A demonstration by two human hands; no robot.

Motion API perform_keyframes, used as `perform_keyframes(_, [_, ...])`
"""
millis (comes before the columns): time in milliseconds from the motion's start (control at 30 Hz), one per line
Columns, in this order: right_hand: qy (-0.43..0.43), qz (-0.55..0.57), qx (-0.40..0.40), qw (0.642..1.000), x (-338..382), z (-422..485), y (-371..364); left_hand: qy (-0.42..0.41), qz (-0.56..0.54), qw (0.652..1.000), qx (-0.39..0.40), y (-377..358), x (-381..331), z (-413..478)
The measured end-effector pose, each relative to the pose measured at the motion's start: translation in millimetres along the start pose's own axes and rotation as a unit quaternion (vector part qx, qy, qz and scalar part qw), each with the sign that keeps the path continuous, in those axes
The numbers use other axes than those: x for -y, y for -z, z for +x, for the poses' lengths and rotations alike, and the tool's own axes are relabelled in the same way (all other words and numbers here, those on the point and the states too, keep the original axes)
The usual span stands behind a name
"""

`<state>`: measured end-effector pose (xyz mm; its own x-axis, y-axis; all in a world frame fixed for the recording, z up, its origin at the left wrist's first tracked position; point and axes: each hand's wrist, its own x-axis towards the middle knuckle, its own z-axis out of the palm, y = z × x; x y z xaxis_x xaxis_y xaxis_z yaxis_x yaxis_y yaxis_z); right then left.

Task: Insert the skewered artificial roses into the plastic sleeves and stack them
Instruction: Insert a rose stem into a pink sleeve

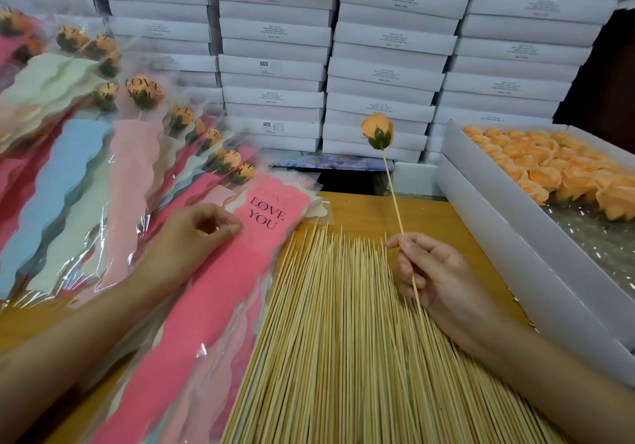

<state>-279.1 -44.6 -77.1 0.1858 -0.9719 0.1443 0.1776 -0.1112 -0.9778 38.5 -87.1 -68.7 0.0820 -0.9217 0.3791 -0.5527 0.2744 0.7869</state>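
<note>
My right hand (434, 273) grips a thin wooden skewer (395, 203) by its lower part, held upright with an orange artificial rose (376, 131) on its top. My left hand (192, 234) rests on the empty pink "LOVE YOU" plastic sleeve (240, 272), with finger and thumb pinched at its clear edge. This sleeve lies on top of a pile of empty sleeves. To the left, a fanned stack of filled sleeves (113, 155) in pink, blue and pale green holds orange roses.
A wide bed of loose bamboo skewers (343, 340) covers the wooden table between my hands. A white tray (488, 223) of orange rose heads stands at the right. Stacked white boxes (378, 59) form a wall behind.
</note>
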Motion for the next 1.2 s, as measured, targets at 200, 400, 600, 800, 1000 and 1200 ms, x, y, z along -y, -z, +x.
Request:
perform_keyframes(200, [0.018,0.001,-0.025,1.0,-0.8,1.0,0.8,0.03,-0.144,0.987,0.065,1.6,-15.6,-3.3])
perform_keyframes(400, [0.016,-0.008,-0.026,0.999,-1.3,0.8,1.1,0.059,-0.138,0.987,0.064,-5.5,-22.3,-6.5])
perform_keyframes(600, [0.013,-0.022,-0.024,0.999,-2.4,1.1,2.3,0.029,-0.04,0.999,-0.019,6.0,-11.5,2.2])
perform_keyframes(800, [0.01,-0.026,-0.016,0.999,-2.9,1.1,2.8,0.086,-0.065,0.994,-0.007,10.2,10.7,4.8])
perform_keyframes(1000, [0.009,-0.022,-0.015,1.0,-2.7,1.0,2.0,0.071,-0.07,0.995,-0.019,10.2,12.4,6.0])
perform_keyframes(1200, [0.008,-0.023,-0.012,1.0,-1.5,0.0,0.6,0.046,0.035,0.998,-0.022,11.9,8.7,5.9])
